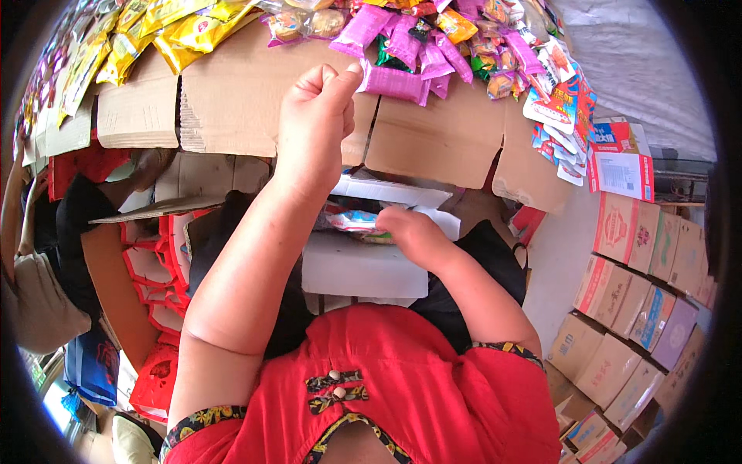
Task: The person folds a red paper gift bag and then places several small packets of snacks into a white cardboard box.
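My left hand (318,108) is closed in a fist above the front edge of a cardboard-covered surface. Its thumb tip meets the left end of a purple snack packet (394,83); whether the fingers grip that packet, I cannot see. Lower down, a white open box (363,271) sits at my lap, holding packets with white, blue and red printing. Reaching in from its right side, my right hand (417,238) touches a white-and-blue packet (354,221) there. The fingers of that hand are mostly hidden.
Yellow packets (202,32) and wrapped round cakes (305,23) lie along the far side. Printed cards (563,100) hang over the right edge of the cardboard (433,139). Cartons (618,309) are stacked at right. Red-and-white boxes (158,271) and another person's leg are at left.
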Demonstrator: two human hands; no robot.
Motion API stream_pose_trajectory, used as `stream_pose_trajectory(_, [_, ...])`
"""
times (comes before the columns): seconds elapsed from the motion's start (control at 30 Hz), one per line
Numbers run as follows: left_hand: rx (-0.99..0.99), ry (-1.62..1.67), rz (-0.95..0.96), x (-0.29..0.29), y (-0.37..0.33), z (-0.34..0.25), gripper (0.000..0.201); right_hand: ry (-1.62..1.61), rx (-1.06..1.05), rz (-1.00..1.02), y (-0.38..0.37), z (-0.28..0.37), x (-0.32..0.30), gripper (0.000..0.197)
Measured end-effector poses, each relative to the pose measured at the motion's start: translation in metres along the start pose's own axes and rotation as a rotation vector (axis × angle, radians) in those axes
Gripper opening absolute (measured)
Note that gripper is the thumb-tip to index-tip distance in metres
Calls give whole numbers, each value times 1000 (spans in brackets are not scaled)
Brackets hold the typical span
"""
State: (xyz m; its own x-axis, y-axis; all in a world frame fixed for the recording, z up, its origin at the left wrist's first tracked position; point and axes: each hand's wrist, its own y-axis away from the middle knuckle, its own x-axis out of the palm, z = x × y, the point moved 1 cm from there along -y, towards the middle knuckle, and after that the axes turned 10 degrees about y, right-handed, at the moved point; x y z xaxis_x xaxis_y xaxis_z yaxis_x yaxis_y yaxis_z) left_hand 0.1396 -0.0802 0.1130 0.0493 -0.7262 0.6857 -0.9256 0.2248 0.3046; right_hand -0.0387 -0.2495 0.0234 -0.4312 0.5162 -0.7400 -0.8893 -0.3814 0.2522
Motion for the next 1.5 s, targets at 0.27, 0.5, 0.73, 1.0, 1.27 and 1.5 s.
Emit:
stream_pose_trajectory(0.27, [8,9,23,2,3,0,39,142,210,169,14,-36,54,43])
stream_pose_trajectory(0.5, [0,7,32,-1,8,0,36,294,133,308,-10,2,30,57])
stream_pose_trajectory(0.73, [72,-41,63,-11,6,-4,35,465,262,375,-15,12,3,40])
stream_pose_trajectory(1.0, [112,-87,78,-17,14,-9,40,480,145,-91,22,16,-36,16])
stream_pose_trajectory(1.27, [537,-882,163,-35,43,3,43,397,326,-606,89,-15,-57,11])
stream_pose_trajectory(1.5, [270,-1615,381,-37,86,5,35,524,521,-135,110,-47,-23,20])
